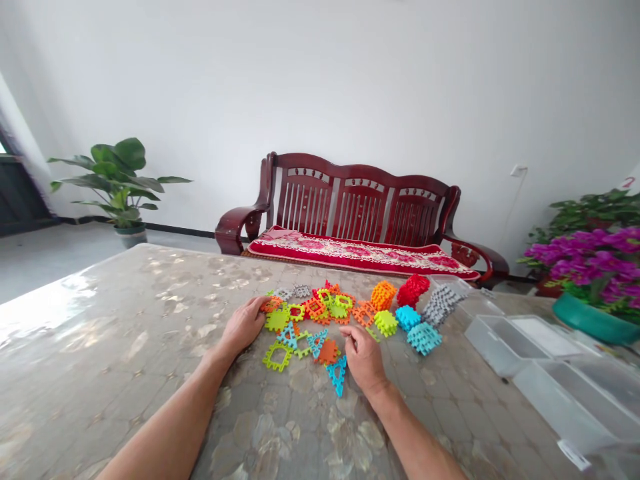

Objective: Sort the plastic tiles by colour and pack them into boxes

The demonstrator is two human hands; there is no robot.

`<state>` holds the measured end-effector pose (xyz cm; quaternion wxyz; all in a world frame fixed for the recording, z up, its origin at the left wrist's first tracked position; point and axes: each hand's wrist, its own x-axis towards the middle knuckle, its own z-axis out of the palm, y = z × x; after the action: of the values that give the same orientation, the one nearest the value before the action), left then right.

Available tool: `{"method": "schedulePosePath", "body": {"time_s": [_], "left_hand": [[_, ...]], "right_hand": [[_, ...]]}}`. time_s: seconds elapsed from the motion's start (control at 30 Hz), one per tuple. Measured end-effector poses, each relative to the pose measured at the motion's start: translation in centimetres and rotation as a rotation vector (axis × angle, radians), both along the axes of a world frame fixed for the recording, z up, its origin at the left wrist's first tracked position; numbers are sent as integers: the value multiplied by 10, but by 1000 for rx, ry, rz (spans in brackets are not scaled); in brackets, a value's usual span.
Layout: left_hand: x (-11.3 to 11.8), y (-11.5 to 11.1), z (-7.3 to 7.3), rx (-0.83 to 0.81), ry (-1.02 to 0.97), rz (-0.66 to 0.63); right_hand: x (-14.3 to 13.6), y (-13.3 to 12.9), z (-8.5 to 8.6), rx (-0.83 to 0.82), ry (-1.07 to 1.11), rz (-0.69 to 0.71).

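Loose plastic interlocking tiles with toothed edges lie in a spread pile on the table. My left hand rests at the pile's left side, fingers stretched out, fingertips at an orange tile. Near it are a lime solid tile and a lime square frame. At the pile's right side my right hand has its fingers curled in; whatever they may hold is hidden. Just left of that hand lie a blue triangle tile and an orange solid tile.
Right of the pile stand tile stacks sorted by colour: orange, red, lime, blue and grey. Clear plastic boxes and a teal flower pot are further right. Beyond the table is a wooden bench.
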<state>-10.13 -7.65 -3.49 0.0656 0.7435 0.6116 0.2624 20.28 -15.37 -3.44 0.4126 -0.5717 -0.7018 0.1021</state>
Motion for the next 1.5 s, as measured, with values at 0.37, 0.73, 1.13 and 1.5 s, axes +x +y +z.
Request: {"method": "schedulePosePath", "body": {"time_s": [0.37, 0.73, 1.13, 1.5], "left_hand": [[3, -3, 6, -27, 0, 0], [4, -3, 7, -25, -25, -54], [3, -2, 8, -26, -51, -116], [2, -1, 6, -16, -48, -103]], "right_hand": [[-5, -3, 1, 67, -200, 68], [-6, -4, 3, 56, -227, 141], [-9, -6, 5, 2, -213, 142], [-9, -6, 5, -14, -191, 160]]}}
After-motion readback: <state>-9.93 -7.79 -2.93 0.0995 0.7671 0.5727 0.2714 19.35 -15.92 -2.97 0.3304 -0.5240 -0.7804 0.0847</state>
